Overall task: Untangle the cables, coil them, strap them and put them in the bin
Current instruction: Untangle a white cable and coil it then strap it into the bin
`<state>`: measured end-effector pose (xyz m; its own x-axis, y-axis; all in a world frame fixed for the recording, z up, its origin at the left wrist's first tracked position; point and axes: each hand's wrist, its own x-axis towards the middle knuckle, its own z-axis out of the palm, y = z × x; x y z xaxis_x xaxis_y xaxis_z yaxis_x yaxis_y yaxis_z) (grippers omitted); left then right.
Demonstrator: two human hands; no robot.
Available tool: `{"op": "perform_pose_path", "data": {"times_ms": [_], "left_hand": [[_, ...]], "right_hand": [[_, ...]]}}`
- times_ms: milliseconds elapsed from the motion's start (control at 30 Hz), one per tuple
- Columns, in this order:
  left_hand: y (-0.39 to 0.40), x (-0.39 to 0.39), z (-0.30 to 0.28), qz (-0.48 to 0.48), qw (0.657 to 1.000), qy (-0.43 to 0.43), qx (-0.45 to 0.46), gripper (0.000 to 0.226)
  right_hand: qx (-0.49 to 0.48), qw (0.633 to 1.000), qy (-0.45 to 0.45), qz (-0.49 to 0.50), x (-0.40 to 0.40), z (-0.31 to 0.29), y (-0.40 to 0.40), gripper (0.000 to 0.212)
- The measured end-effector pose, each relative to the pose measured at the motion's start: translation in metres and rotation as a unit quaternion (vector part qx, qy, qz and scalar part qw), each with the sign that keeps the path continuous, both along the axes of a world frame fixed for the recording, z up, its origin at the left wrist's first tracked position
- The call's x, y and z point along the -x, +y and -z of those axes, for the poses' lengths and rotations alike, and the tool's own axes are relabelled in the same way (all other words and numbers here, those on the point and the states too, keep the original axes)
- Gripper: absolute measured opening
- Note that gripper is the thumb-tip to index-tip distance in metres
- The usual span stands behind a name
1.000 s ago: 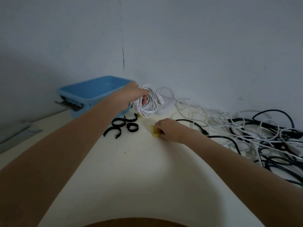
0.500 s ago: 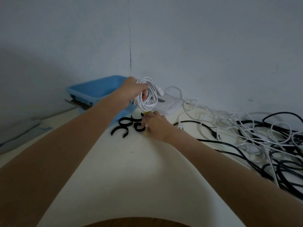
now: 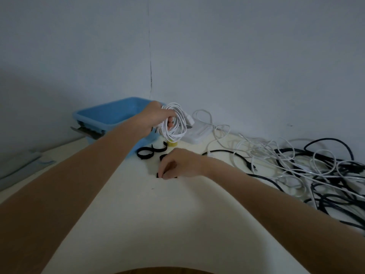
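My left hand (image 3: 157, 117) holds a coiled white cable (image 3: 175, 125) up above the table, just right of the blue bin (image 3: 110, 115). My right hand (image 3: 178, 164) rests low on the table with its fingertips pinched on a black strap (image 3: 159, 175) at its near edge. Two more curled black straps (image 3: 147, 152) lie between the bin and my right hand. A yellow roll (image 3: 172, 143) sits under the coil. A tangle of white and black cables (image 3: 308, 173) covers the right side of the table.
A white power adapter (image 3: 197, 134) lies by the wall behind the coil. The bin has a grey latch (image 3: 87, 132) on its near end. A grey lid-like piece (image 3: 19, 167) lies at the far left. The wall stands close behind everything.
My right hand moved from the yellow roll toward me and left, onto a black strap. The yellow roll now lies uncovered under the coil. My left hand keeps the coil raised.
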<state>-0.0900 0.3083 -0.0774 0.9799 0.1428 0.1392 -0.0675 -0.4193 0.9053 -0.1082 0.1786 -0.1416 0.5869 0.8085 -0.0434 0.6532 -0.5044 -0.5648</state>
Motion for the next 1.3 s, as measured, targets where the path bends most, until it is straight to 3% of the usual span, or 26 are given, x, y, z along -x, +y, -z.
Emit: {"op": "perform_pose_path", "data": {"times_ms": [67,100,167,200,267,400,500,600,733,1033,1200,1300], "left_hand": [[-0.010,-0.004,0.003,0.015,1.000,0.009,-0.006,0.029],[-0.015,-0.006,0.006,0.021,1.000,0.017,-0.015,0.028],[-0.030,-0.006,0.007,0.046,0.998,0.047,0.001,0.024],[-0.039,-0.005,0.007,0.072,0.995,0.065,0.039,0.021],[-0.056,-0.003,0.008,0.130,0.979,0.102,0.123,0.020],[-0.088,-0.003,0.008,0.220,0.941,0.144,0.214,0.023],[-0.105,0.000,0.006,0.259,0.910,0.186,0.267,0.031],[-0.113,0.004,0.006,0.285,0.894,0.218,0.268,0.034],[-0.123,0.008,0.003,0.275,0.899,0.233,0.251,0.035],[-0.132,0.013,-0.004,0.259,0.947,0.175,0.075,0.037],[-0.135,0.021,-0.009,0.284,0.951,0.123,0.002,0.037],[-0.135,0.020,-0.008,0.298,0.948,0.110,-0.002,0.035]], "right_hand": [[-0.131,0.983,0.128,0.021,0.006,-0.024,-0.025,0.014],[-0.219,0.955,0.194,0.044,0.006,-0.037,-0.038,0.016],[-0.389,0.863,0.310,0.093,0.003,-0.059,-0.064,0.021],[-0.449,0.824,0.324,0.120,0.000,-0.068,-0.077,0.022],[-0.495,0.796,0.302,0.173,-0.003,-0.076,-0.095,0.021],[-0.511,0.790,0.251,0.230,-0.002,-0.069,-0.116,0.022],[-0.548,0.763,0.237,0.246,0.001,-0.070,-0.129,0.019],[-0.570,0.753,0.213,0.250,0.003,-0.073,-0.137,0.022],[-0.555,0.772,0.182,0.250,0.008,-0.072,-0.145,0.023],[-0.566,0.757,0.182,0.271,0.010,-0.070,-0.158,0.022],[-0.562,0.751,0.208,0.279,0.012,-0.068,-0.171,0.032],[-0.548,0.752,0.222,0.291,0.011,-0.063,-0.174,0.018]]}}
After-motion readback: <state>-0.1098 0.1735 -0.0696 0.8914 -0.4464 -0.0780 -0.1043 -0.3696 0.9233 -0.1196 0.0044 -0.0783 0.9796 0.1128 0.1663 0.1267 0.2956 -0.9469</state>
